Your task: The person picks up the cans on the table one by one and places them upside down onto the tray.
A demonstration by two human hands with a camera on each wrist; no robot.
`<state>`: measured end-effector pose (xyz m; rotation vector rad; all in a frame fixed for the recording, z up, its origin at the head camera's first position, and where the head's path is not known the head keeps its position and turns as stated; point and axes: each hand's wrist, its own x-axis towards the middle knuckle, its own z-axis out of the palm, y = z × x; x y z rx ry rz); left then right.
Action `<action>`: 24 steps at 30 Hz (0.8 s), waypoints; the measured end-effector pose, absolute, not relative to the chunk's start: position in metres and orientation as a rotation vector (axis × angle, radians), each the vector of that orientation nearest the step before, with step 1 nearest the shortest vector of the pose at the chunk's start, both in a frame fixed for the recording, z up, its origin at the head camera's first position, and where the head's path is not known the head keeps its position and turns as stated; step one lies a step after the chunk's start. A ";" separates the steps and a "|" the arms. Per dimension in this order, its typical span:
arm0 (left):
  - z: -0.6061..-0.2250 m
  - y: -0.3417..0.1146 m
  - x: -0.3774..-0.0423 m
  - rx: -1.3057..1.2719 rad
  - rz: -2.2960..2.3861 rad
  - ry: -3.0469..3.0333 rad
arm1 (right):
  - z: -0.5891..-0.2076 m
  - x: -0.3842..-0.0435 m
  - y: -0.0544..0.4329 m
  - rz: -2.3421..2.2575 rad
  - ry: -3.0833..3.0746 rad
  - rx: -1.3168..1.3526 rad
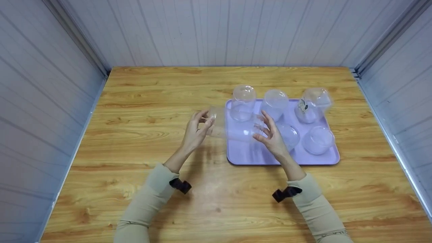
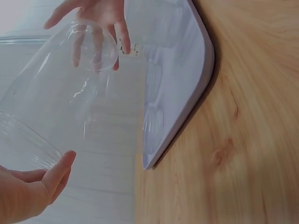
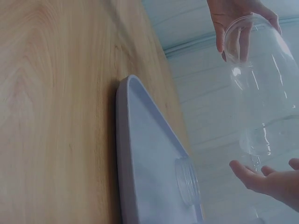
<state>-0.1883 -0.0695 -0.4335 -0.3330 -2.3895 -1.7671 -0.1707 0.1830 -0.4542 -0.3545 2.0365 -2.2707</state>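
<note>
A clear plastic jar (image 1: 238,130) lies sideways in the air, above the left edge of the lilac tray. My left hand (image 1: 196,131) pinches its threaded mouth, thumb on the near side; the ridged neck shows in the left wrist view beside the left fingers (image 2: 60,173). At the jar's rounded base is my right hand (image 1: 275,140), fingers spread and loosely bent. In the right wrist view the right fingertips (image 3: 240,170) lie close to the base; whether they touch it, I cannot tell.
Several more clear jars stand on the lilac tray (image 1: 243,157): one at back left (image 1: 243,101), a middle jar (image 1: 276,103), and a jar with a dark-printed patch (image 1: 312,104). Shorter-looking containers (image 1: 319,140) are in front. Pale panel walls (image 1: 209,33) border the wooden table (image 1: 141,135).
</note>
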 end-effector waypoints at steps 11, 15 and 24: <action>-0.440 -0.064 -0.184 -0.362 -1.989 -2.289 | -0.453 -0.167 0.184 -2.378 1.904 -0.409; -0.430 -0.061 -0.174 -0.364 -2.148 -2.185 | -0.449 -0.166 0.184 -2.414 1.894 -0.441; -0.447 -0.059 -0.176 -0.377 -2.286 -2.059 | -0.445 -0.166 0.184 -2.388 2.015 -0.509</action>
